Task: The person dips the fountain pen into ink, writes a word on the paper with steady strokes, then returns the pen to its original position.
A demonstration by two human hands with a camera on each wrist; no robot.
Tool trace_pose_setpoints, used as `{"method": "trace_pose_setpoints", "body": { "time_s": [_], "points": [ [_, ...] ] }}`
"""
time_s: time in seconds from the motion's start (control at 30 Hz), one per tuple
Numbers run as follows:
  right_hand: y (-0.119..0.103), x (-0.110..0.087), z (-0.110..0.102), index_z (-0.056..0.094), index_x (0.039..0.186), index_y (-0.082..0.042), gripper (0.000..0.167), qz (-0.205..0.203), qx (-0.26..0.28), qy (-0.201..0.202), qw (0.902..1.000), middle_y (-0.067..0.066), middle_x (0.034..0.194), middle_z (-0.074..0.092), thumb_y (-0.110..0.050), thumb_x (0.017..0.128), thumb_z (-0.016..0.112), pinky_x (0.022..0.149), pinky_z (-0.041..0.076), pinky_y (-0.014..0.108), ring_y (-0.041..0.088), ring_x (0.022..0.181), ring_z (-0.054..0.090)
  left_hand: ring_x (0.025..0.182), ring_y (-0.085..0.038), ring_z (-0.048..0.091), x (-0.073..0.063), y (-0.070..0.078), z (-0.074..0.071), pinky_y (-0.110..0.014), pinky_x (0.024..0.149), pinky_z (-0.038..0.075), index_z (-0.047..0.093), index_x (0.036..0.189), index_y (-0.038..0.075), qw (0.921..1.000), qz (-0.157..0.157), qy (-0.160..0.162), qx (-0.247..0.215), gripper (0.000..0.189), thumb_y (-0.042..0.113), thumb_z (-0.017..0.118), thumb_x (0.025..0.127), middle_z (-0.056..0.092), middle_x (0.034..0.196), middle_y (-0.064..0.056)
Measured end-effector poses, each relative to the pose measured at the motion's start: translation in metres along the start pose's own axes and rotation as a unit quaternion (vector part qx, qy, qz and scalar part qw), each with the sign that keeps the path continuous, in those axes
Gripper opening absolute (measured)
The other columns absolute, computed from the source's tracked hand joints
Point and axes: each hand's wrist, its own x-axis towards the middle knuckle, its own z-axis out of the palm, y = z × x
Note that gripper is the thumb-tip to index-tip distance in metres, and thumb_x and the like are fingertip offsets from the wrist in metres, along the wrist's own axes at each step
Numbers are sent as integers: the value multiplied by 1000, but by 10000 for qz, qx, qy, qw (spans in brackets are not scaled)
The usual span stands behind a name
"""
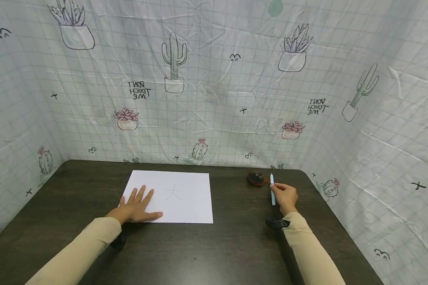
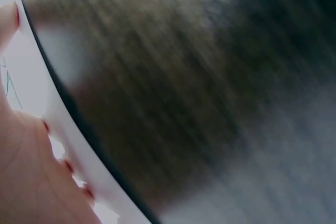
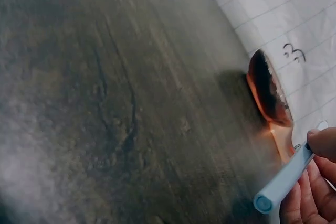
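My left hand lies spread on the left part of a white sheet of paper, its fingers apart and straight. Thin pen lines on the sheet form a figure like a cross with two slanting legs. Off to the right, my right hand pinches a light blue pen between thumb and fingers. In the right wrist view the blunt end of the pen points toward the camera. Just left of that hand lies a black oval thing with a red rim and handle, like a small hairbrush.
The dark wooden table ends at a pale fabric backdrop printed with cacti, which closes in the back and both sides. Black straps sit at both wrists, below tan sleeves.
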Motion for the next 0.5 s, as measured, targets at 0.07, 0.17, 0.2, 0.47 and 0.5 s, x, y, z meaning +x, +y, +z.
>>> {"method": "trace_pose_setpoints", "body": {
  "time_s": [0.07,0.17,0.2,0.47,0.5],
  "points": [
    [1,1,2,70,113,0,32,-72,-80,29,9999,21,108,69,-21,90,68,80,48,44,35,98,58,143,-44,-15,-2,1,-1,-72,102,-13,5,156,13,10000,40,10,-6,120,89,42,71,-13,159,-19],
    [1,2,4,70,111,1,30,-121,-155,104,9998,22,107,69,-20,90,68,79,48,45,35,96,58,143,-43,-16,-4,4,-4,-72,102,-13,5,156,14,10000,42,-48,-16,117,86,44,73,-14,159,-19],
    [1,2,5,70,111,2,30,-121,-192,115,9997,22,107,69,-20,90,68,79,48,45,36,96,58,143,-44,-16,-6,6,-4,-72,102,-13,5,156,13,10000,47,-52,-13,115,85,45,75,-14,159,-20],
    [1,4,8,71,109,3,29,-94,-396,224,9989,25,109,67,-19,90,67,84,44,50,40,100,56,142,-48,-11,-15,14,-9,-73,102,-10,8,155,10,10000,39,30,-74,108,75,52,80,-9,158,-24],
    [1,5,8,71,109,3,29,-98,-413,232,9988,25,110,66,-19,90,67,84,44,50,40,100,56,142,-47,-12,-15,14,-9,-73,102,-11,8,155,10,10000,39,18,-78,108,75,52,80,-9,158,-24]
  ]
}}
